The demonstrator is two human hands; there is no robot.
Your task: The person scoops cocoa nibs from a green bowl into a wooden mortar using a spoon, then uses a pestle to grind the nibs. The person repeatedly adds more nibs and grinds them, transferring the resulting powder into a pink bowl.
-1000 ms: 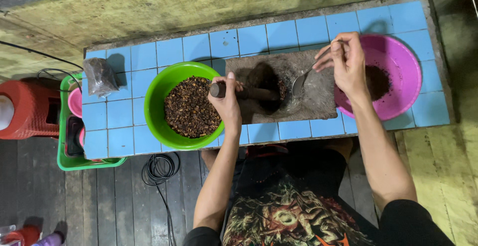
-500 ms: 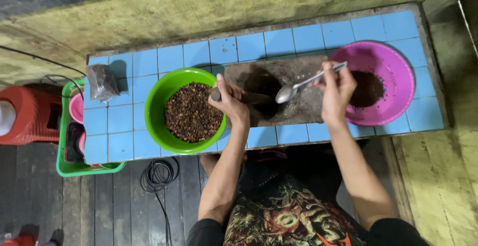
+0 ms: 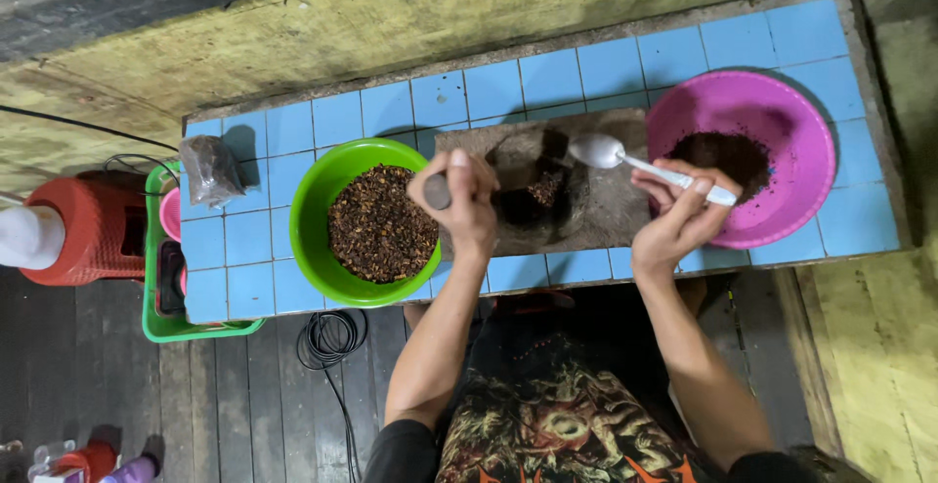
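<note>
The grinding stone (image 3: 576, 200) lies flat on the blue-tiled worktop (image 3: 391, 117), between the green bowl (image 3: 322, 195) on my left and the pink bowl (image 3: 791, 102) on my right, touching or nearly touching both. My left hand (image 3: 464, 200) has its grip clamped around a dark pestle (image 3: 437, 191), whose butt end shows between thumb and fingers; its working end is hidden under my hand, over the dark hollow of the stone. My right hand (image 3: 674, 214) has its grip closed on the handle of a metal spoon (image 3: 611, 154), with the bowl of the spoon lying over the stone's upper part and looking empty.

As to how far this has come, I judge it roughly midway or earlier. The green bowl is heaped with coarse brown spice pieces (image 3: 379, 224), so plenty is unground. A small patch of crushed dark matter (image 3: 537, 195) sits in the stone's hollow, only partly broken down as far as I can tell. The pink bowl holds a modest mound of dark ground powder (image 3: 728, 156) toward its left side, far less than what remains whole.

A grey plastic bag (image 3: 210, 168) sits at the worktop's far left corner, and a green crate (image 3: 161, 317) stands on the floor beside it.
</note>
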